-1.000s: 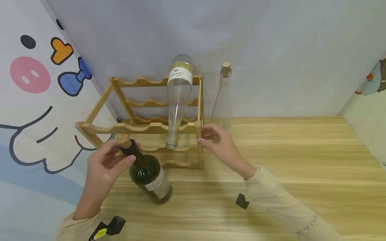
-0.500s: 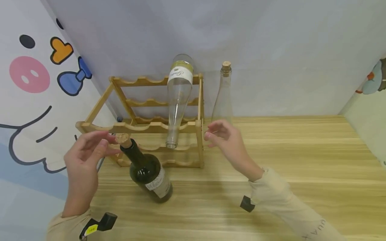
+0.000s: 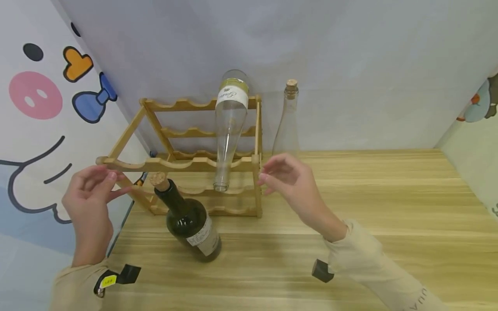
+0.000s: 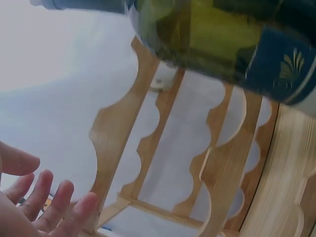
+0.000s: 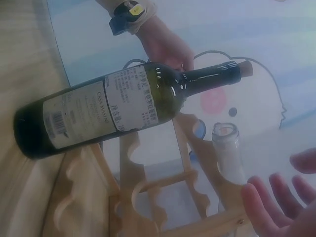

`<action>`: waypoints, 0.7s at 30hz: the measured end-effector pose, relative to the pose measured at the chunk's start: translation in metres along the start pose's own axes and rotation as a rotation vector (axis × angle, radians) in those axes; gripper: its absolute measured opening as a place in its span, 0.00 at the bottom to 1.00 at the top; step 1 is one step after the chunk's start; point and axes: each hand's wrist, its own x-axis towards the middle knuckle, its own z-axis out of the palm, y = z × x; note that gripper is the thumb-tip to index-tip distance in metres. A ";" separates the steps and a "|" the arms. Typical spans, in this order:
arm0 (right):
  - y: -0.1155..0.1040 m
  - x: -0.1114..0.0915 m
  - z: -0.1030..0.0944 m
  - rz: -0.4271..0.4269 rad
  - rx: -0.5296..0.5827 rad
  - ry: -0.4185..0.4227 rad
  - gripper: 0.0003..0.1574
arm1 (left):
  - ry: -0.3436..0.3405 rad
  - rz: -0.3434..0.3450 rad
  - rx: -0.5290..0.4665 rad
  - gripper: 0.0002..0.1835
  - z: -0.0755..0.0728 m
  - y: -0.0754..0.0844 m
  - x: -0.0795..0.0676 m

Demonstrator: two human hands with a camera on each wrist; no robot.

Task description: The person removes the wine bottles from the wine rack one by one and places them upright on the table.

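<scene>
A dark green wine bottle [image 3: 189,220] with a cork [image 3: 160,182] in its neck stands upright before a wooden wine rack [image 3: 156,165]. Across the rack's top right lies a clear glass bottle [image 3: 229,125], its uncorked mouth toward me. My left hand [image 3: 88,196], fingers relaxed and holding nothing, is by the rack's front left corner. On the other side, my right hand [image 3: 295,185] is next to the front right post, its loosely bent fingers [image 5: 264,210] also without anything in them. The green bottle's label [image 5: 101,111] faces the right wrist camera.
Behind my right hand a second clear bottle [image 3: 287,129] stands upright with a cork, its base hidden by that hand. A pale curtain [image 3: 350,86] hangs behind the wooden table [image 3: 369,194]. On the left is a wall panel [image 3: 35,142] with cartoon drawings.
My left hand has let go of the green bottle's neck and moved left to the rack's corner. My right hand has shifted slightly right from the post. The bottles stay in place.
</scene>
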 end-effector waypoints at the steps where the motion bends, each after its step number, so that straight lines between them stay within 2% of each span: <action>1: -0.002 0.000 0.001 -0.008 -0.001 -0.014 0.15 | 0.014 0.002 0.016 0.19 -0.002 -0.002 0.002; 5: -0.010 -0.002 0.006 -0.039 -0.018 -0.067 0.14 | 0.093 -0.012 0.056 0.20 -0.009 -0.008 0.011; 11: -0.016 0.001 0.013 -0.076 -0.075 -0.125 0.14 | 0.209 -0.069 0.104 0.22 -0.017 -0.015 0.022; 14: -0.019 0.003 0.018 -0.088 -0.075 -0.151 0.15 | 0.213 -0.093 0.137 0.24 -0.019 -0.018 0.026; 21: -0.025 0.007 0.030 -0.084 -0.040 -0.232 0.18 | 0.161 -0.153 0.188 0.28 -0.015 -0.023 0.036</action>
